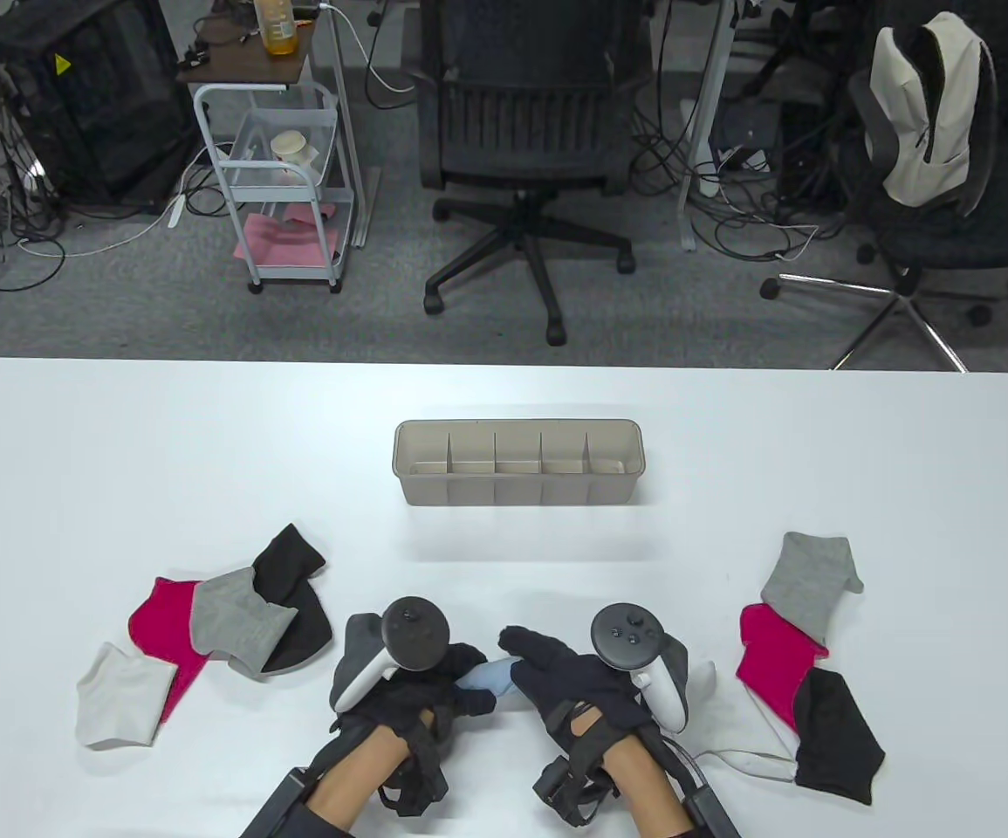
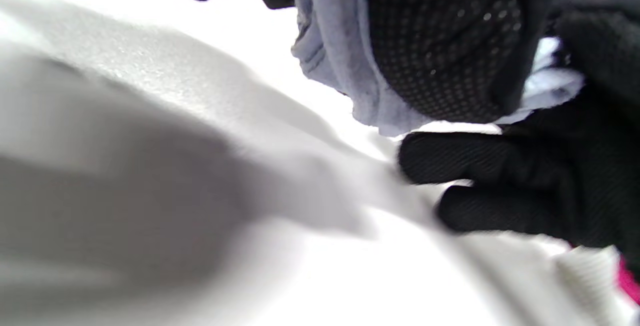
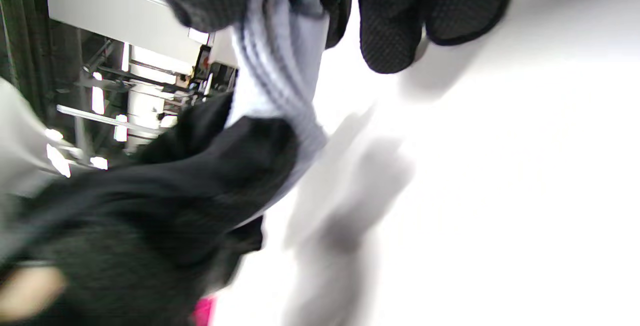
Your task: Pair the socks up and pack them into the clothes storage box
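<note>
A light blue sock (image 1: 484, 679) is bunched between both hands near the table's front edge. My left hand (image 1: 434, 681) grips its left end, and the left wrist view shows the sock (image 2: 340, 66) wrapped round a finger. My right hand (image 1: 547, 668) pinches the other end, where the sock (image 3: 285, 76) hangs from the gloved fingers (image 3: 390, 21). The beige storage box (image 1: 517, 497) with several compartments stands mid-table. On the left lie a black sock (image 1: 294, 576), grey sock (image 1: 237, 615), pink sock (image 1: 163, 628) and white sock (image 1: 120, 694).
A second sock pile lies at the right: grey sock (image 1: 809, 576), pink sock (image 1: 774, 659), black sock (image 1: 835, 733). A white cable (image 1: 748, 759) trails by the right wrist. Office chairs (image 1: 525, 157) and a cart (image 1: 281, 175) stand beyond the table's far edge.
</note>
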`<state>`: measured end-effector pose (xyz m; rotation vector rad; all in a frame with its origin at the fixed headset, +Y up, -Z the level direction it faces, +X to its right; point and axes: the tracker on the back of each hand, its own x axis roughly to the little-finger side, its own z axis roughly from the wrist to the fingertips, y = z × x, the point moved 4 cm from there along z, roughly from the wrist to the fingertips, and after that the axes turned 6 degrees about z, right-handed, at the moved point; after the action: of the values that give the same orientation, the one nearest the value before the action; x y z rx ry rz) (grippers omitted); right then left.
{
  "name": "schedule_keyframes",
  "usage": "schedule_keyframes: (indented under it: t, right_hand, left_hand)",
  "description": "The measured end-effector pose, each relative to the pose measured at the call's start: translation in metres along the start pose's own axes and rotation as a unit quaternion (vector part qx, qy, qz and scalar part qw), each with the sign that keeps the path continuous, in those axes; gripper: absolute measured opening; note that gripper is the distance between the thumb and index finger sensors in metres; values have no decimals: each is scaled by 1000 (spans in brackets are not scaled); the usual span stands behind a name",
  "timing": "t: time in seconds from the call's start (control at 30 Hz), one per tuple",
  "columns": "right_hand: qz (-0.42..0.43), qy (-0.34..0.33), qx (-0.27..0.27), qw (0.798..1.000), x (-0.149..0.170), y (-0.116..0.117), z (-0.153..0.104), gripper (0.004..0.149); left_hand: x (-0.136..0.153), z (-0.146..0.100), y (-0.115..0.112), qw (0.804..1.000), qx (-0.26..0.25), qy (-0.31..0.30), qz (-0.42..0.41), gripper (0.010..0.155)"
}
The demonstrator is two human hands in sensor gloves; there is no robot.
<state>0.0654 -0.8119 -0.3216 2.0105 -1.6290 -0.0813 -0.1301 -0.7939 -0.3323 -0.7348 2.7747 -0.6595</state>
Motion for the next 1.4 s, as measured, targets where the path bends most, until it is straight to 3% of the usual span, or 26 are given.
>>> schedule_keyframes:
  t: [0.03,0.07,0.23,0.27,0.3,0.47,0.73,1.0,1.1,1.2,1.27,1.33,1.4]
  right_hand:
    - [25,-7,-12,1000,-1,1,0,58]
    - [35,-13,-22,999,-3,2,0,58]
    - [43,-24,-29,998,-5,3,1,61]
    - [47,-24,-26,998,-4,3,1,61]
    - [49,-24,-24,998,-4,2,1,60]
    - [37,-14,-19,999,-2,1,1,58]
    - [18,23,-99,995,10,14,4,62]
    - [79,15,-155,985,11,24,3,70]
    - [78,12,-132,988,10,24,4,66]
    - [38,5,-48,998,6,16,5,60]
    - [27,12,19,999,5,9,4,54]
    - [41,27,93,994,6,1,-2,52]
    - [53,24,135,989,6,-4,-6,52]
  left_hand:
    - [2,-2,2,1000,4,-1,-11,77]
    - [3,-4,3,1000,5,0,-16,61]
    - [4,-7,5,1000,6,-3,-21,61]
    - [3,-8,5,1000,6,-4,-15,61]
    - [3,-8,6,1000,4,-6,-11,77]
    - [-6,-12,6,999,-17,-15,29,77]
    - [-25,-21,5,994,-16,-57,96,70]
    - [-27,-25,9,994,-7,-94,52,69]
    - [-26,-24,9,994,-19,-94,48,68]
    - [-22,-22,8,994,-41,-50,88,63]
    - [-17,-26,9,995,-50,2,83,71]
    - [-20,-39,21,991,-120,19,61,76]
    - [-27,-48,32,982,-168,12,89,70]
